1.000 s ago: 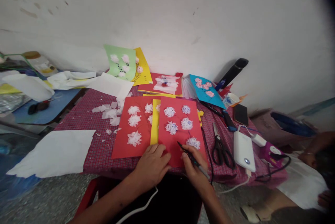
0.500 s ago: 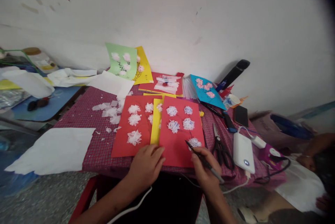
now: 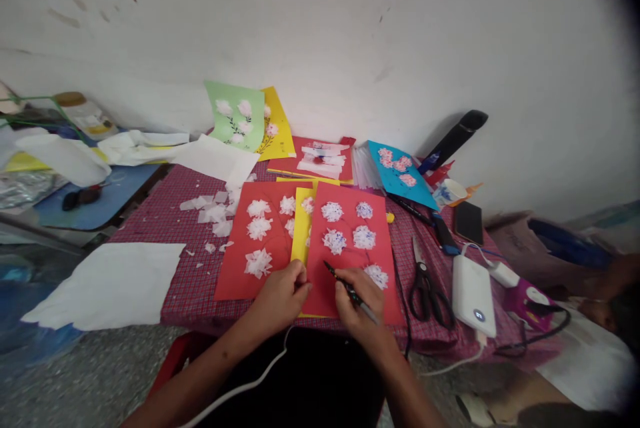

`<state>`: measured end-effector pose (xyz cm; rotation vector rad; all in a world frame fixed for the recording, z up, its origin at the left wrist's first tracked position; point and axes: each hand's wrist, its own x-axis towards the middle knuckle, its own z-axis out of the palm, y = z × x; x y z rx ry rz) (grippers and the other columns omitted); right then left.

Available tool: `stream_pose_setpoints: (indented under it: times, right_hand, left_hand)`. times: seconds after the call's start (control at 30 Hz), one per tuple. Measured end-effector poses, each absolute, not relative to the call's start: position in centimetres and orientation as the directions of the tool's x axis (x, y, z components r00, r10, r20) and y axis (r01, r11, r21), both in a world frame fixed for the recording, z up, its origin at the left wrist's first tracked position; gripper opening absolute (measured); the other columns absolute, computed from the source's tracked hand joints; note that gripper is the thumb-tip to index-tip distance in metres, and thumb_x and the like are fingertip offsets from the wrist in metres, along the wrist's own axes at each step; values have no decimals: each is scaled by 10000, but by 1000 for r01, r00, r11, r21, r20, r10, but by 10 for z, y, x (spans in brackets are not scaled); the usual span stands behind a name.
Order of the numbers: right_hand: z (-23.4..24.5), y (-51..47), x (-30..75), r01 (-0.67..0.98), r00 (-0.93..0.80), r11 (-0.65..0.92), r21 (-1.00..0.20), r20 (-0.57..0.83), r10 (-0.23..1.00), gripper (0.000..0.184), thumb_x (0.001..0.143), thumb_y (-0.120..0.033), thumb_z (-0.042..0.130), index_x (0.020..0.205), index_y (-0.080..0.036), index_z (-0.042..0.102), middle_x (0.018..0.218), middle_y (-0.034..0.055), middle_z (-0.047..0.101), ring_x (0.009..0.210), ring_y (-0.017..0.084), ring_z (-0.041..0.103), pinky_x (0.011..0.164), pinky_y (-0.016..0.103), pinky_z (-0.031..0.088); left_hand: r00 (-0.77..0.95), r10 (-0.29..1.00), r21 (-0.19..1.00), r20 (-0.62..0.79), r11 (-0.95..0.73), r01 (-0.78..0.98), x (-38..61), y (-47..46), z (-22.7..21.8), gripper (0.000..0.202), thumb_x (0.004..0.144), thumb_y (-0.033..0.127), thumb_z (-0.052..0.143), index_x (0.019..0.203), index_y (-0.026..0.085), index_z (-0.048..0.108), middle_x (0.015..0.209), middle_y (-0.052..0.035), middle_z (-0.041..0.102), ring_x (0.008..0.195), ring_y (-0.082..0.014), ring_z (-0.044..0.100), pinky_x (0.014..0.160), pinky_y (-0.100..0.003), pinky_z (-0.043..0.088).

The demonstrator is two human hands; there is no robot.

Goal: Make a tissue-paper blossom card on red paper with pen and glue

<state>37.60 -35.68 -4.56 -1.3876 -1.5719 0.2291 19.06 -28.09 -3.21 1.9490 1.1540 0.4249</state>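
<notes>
A red card [image 3: 350, 248] with several white paper flowers dotted in blue lies at the near edge of the checked tablecloth [image 3: 165, 221]. My right hand [image 3: 361, 301] is closed round a black pen [image 3: 345, 285], its tip on the card left of the lowest flower. My left hand [image 3: 279, 295] rests on the card's lower left edge, fingers curled and pressing it down. A second red card [image 3: 255, 241] with white flowers and a yellow sheet [image 3: 301, 225] lie just left, partly under the first card.
Black scissors [image 3: 425, 281], a white power bank [image 3: 473, 295] with cables, a phone [image 3: 469, 221] and markers lie to the right. Green, yellow and blue flower cards lean at the wall. Tissue scraps [image 3: 213, 208] and white sheets [image 3: 110, 281] lie left. Another person's arm shows at far right.
My right hand has carried the pen leftwards, from beside the lowest flower to the card's middle. My left hand shifted slightly up along the card's left edge.
</notes>
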Motion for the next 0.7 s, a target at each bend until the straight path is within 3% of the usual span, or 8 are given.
stream_pose_setpoints:
  times: [0.17, 0.37, 0.7]
  right_hand:
    - [-47, -352, 375, 654, 123, 347, -672, 547, 828, 268, 890, -112, 579, 1128, -219, 639, 990, 73, 717, 907, 219, 687, 797, 358, 555]
    - [-51, -353, 376, 658, 106, 348, -667, 539, 835, 211, 887, -114, 588, 1048, -227, 663, 925, 53, 730, 822, 204, 702, 736, 329, 563]
    - [-47, -350, 374, 627, 63, 388, -675, 541, 839, 268, 896, -93, 592, 1121, -224, 657, 971, 66, 732, 860, 200, 706, 763, 322, 579]
  left_hand:
    - [527, 838, 802, -137, -219, 556, 189, -279, -35, 101, 852, 206, 529, 792, 210, 447, 706, 34, 533, 645, -144, 507, 607, -270, 306]
    - [525, 838, 808, -151, -201, 554, 188, -279, -37, 123, 848, 204, 540, 786, 211, 435, 702, 41, 530, 638, -135, 495, 602, -265, 305]
    - [531, 834, 813, -153, -200, 548, 188, -278, -36, 111, 848, 193, 533, 789, 210, 441, 700, 41, 524, 644, -137, 500, 608, -267, 306]
